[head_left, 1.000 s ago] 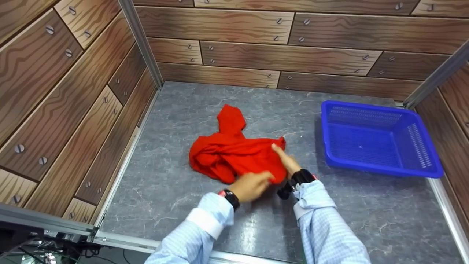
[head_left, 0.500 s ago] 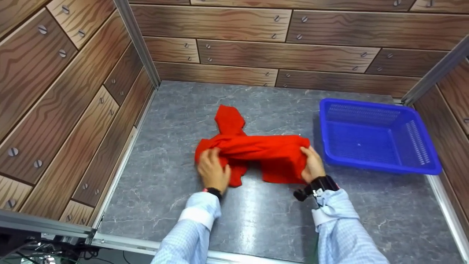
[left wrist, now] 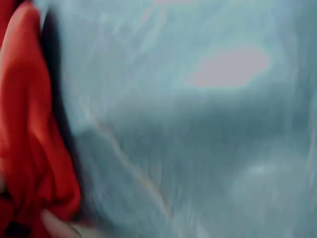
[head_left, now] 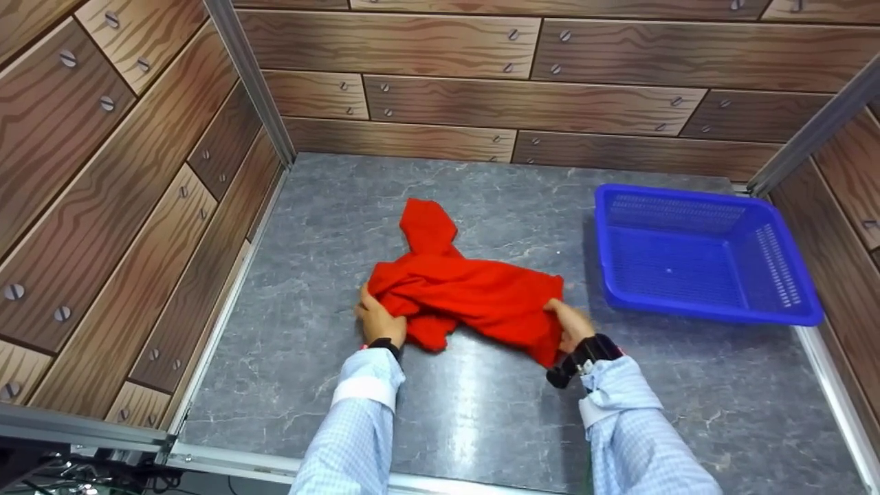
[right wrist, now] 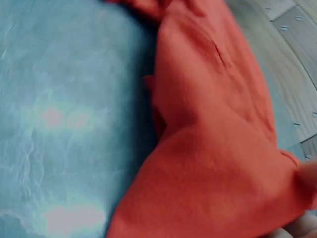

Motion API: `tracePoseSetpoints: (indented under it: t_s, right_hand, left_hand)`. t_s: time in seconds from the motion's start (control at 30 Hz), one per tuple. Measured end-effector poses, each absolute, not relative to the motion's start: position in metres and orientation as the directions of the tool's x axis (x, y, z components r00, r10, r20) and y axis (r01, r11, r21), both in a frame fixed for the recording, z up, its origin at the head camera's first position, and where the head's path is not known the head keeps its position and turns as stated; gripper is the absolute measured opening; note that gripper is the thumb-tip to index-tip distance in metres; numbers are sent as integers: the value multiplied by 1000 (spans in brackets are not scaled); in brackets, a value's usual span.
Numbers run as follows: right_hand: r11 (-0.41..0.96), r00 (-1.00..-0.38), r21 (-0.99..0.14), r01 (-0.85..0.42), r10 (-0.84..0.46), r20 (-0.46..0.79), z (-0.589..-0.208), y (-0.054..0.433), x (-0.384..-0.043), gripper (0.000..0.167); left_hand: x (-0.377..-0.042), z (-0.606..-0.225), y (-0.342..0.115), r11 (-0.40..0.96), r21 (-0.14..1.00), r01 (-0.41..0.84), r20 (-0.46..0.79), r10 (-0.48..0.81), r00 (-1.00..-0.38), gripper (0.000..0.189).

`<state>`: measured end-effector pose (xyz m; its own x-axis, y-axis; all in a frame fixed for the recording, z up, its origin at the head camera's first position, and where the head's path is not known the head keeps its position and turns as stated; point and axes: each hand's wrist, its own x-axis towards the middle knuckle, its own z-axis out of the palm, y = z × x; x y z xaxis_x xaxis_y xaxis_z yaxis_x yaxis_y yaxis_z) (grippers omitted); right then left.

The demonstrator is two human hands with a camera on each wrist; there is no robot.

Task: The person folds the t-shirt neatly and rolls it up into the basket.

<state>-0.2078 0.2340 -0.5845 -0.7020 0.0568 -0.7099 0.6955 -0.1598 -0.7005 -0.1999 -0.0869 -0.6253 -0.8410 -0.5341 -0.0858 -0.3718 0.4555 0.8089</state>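
A crumpled red garment [head_left: 474, 292] lies on the grey floor panel, with one narrow flap, perhaps a sleeve, pointing away at the back. My left hand [head_left: 382, 324] grips its left end, the fingertips partly hidden by cloth. At the right end, my right hand [head_left: 572, 326] pinches the edge, thumb above and fingers below. In the right wrist view the red fabric [right wrist: 198, 134] stretches out from the fingers [right wrist: 302, 225]. The left wrist view shows bunched fabric [left wrist: 29, 129] along its left side and a bit of a finger [left wrist: 58, 227] against it.
A blue plastic basket [head_left: 708, 313] with perforated sides stands to the right of the garment. Wood-patterned walls [head_left: 426, 48] with metal corner posts enclose the floor [head_left: 309, 227]. Cables [head_left: 75, 474] show outside the front left corner.
My right hand moved right with the garment's edge and then slightly back, stretching the cloth sideways. My left hand left the front of the cloth and took hold of its left end.
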Motion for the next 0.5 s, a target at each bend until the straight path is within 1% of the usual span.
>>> tracePoseSetpoints:
  t_s: [0.07, 0.13, 0.17, 0.23, 0.3, 0.4, 0.5]
  right_hand:
    - [-75, -702, -707, 703, 83, -707, -589, 228, -207, 35]
    - [22, -734, -738, 675, 125, -668, -594, 223, -206, 54]
    - [69, -755, -755, 652, 149, -638, -596, 221, -205, 59]
    - [150, -788, -776, 613, 200, -583, -600, 218, -203, 58]
    - [192, -802, -783, 592, 234, -549, -602, 219, -202, 53]
    - [203, -793, -771, 603, 250, -555, -603, 226, -201, 53]
    - [238, -776, -740, 629, 244, -582, -603, 233, -201, 58]
  left_hand:
    - [-202, -621, -94, 467, 793, -392, -123, -507, -853, 78]
    - [-204, -616, -101, 507, 765, -397, -136, -476, -869, 69]
    - [-205, -613, -104, 522, 758, -392, -132, -466, -875, 66]
    - [-206, -607, -111, 539, 761, -361, -96, -457, -884, 60]
    - [-209, -601, -118, 548, 783, -294, -5, -467, -884, 47]
    - [-216, -589, -134, 567, 799, -200, 127, -485, -865, 29]
    - [-223, -573, -149, 612, 782, -119, 239, -471, -849, 22]
